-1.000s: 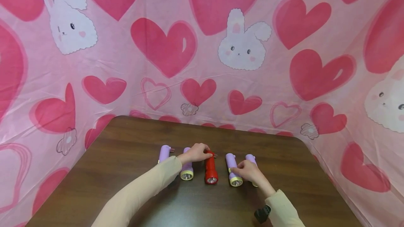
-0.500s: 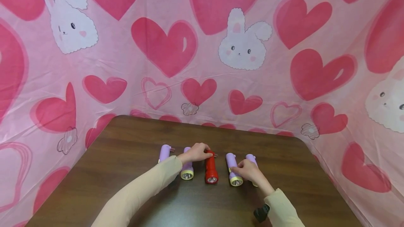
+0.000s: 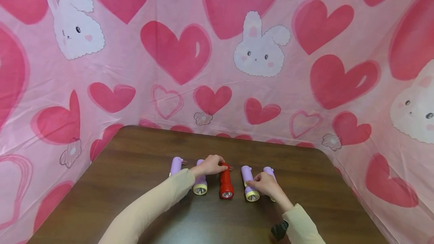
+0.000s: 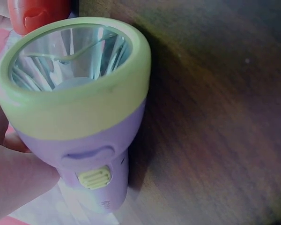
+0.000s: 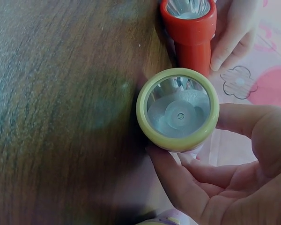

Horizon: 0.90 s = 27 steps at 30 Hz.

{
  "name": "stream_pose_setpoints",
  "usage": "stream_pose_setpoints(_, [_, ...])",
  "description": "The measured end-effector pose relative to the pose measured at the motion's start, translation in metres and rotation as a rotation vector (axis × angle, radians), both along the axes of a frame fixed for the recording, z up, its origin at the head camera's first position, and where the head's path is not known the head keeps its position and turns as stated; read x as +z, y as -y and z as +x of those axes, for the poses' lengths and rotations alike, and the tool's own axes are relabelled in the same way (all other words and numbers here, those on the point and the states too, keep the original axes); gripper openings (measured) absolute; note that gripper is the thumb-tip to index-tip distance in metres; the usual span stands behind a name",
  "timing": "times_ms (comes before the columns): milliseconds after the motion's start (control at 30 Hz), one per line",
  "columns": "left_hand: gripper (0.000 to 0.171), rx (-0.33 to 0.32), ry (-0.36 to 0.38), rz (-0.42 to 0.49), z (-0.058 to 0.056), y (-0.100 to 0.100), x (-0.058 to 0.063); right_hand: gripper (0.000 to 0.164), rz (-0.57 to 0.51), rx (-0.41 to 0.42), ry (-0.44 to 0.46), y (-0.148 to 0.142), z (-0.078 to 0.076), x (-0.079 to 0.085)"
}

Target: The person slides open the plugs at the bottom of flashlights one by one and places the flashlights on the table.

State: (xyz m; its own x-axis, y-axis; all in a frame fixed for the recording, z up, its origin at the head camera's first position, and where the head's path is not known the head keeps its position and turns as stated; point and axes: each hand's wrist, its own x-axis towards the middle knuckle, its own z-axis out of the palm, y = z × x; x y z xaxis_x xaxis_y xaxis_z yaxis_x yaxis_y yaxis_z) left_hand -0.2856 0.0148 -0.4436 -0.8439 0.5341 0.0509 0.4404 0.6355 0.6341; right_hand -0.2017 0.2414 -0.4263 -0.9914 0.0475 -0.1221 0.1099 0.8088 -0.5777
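Flashlights lie in a row on the wooden table, lens ends toward me. My left hand (image 3: 211,165) grips the back end of the red flashlight (image 3: 226,185), thumb on its near side. With my right hand (image 3: 266,183) I hold a purple flashlight (image 3: 248,174) that has a yellow lens rim. In the right wrist view this purple flashlight (image 5: 180,117) faces the camera, with the thumb on one side and fingers on the other. The red flashlight (image 5: 192,35) appears beyond it, my left hand (image 5: 236,35) alongside.
Under my left forearm lies a purple flashlight (image 3: 200,189), large in the left wrist view. Another purple flashlight (image 3: 176,165) sits farther left, partly hidden by the sleeve. One more purple flashlight (image 3: 270,171) is behind my right hand. Pink heart-patterned cloth (image 3: 217,67) surrounds the table (image 3: 217,217).
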Motion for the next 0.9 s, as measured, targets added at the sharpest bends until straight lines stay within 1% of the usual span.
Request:
stream_pose_setpoints(367, [0.028,-0.006,-0.01,0.002,-0.0002,0.0008,-0.0015,0.029,-0.01,-0.011,0.005,0.0013,-0.0005,-0.0021])
stream_pose_setpoints(533, [0.028,-0.011,-0.025,0.008,-0.0002,0.0011,-0.0023,0.029,-0.031,-0.028,0.007,0.0022,-0.0001,-0.0023])
stream_pose_setpoints(667, [0.027,-0.011,-0.022,0.012,-0.0004,0.001,-0.0024,0.027,-0.057,-0.035,0.004,0.0029,0.0006,-0.002])
stream_pose_setpoints(900, [0.025,-0.008,-0.021,0.012,-0.0015,0.001,-0.0028,0.027,-0.054,-0.031,-0.005,0.0037,0.0012,-0.0011])
